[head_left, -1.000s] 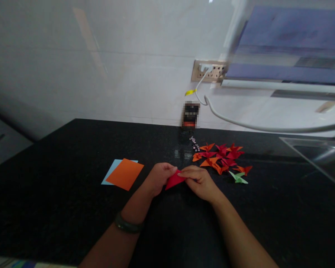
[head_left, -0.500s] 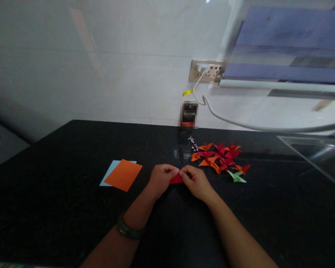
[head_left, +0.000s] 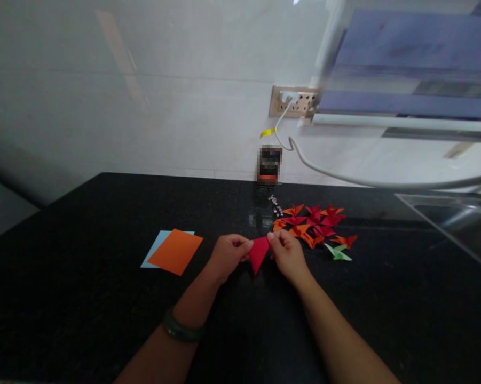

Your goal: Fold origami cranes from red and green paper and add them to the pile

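Note:
Between my two hands is a folded piece of red paper (head_left: 258,256), held just above the dark counter with a narrow point towards me. My left hand (head_left: 230,256) pinches its left side between thumb and fingers. At its upper right corner, my right hand (head_left: 287,253) pinches it the same way. To the right of my right hand lie several folded paper cranes (head_left: 315,215) in red and orange, and a pale green one (head_left: 338,252). An orange paper sheet (head_left: 175,253) rests partly over a light blue sheet (head_left: 151,258), left of my left hand.
A phone-like upright object (head_left: 269,165), blurred out, leans on the wall with a beaded strap (head_left: 275,206) before it. A white cable (head_left: 344,181) runs from the wall socket (head_left: 292,101) to the right. A sink edge (head_left: 444,234) borders the dark counter (head_left: 84,309).
My hands have moved slightly apart. The red paper, mostly covered by my fingers before, now shows as a larger shape pointing down towards me.

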Demonstrator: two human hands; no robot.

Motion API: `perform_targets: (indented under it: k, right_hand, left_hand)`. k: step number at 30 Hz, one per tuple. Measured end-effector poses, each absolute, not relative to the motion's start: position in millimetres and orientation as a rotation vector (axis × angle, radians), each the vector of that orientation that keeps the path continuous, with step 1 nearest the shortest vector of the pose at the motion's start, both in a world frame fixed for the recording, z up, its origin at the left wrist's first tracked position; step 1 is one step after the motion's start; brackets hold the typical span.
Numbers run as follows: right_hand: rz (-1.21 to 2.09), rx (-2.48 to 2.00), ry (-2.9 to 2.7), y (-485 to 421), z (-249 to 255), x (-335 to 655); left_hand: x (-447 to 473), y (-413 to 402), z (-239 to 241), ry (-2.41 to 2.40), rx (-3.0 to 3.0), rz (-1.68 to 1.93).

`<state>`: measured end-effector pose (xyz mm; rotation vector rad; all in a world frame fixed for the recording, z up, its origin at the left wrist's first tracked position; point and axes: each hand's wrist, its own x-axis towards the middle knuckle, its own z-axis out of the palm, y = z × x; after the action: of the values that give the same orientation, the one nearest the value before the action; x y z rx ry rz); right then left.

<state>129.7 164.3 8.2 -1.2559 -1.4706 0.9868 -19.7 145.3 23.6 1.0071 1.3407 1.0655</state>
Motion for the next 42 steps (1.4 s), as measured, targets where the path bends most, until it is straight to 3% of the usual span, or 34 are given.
perform_targets:
  k: [7,15,22,42]
  right_hand:
    - [1.336,-1.123,-1.397,159,10,122]
    - [1.231,-1.182,-1.435,158,9,122]
    - [1.57,-0.926,-1.202,159,7,121]
    - [1.569,-0.97,-1.234,155,17,120]
  left_hand:
    - [-19,147,22,1.312,1.0,1.169]
    - [-15,143,20,1.252,0.957,1.147]
    - [-20,148,13,0.959,0.556,1.086]
    - [-21,148,12,0.922,0.482,1.072]
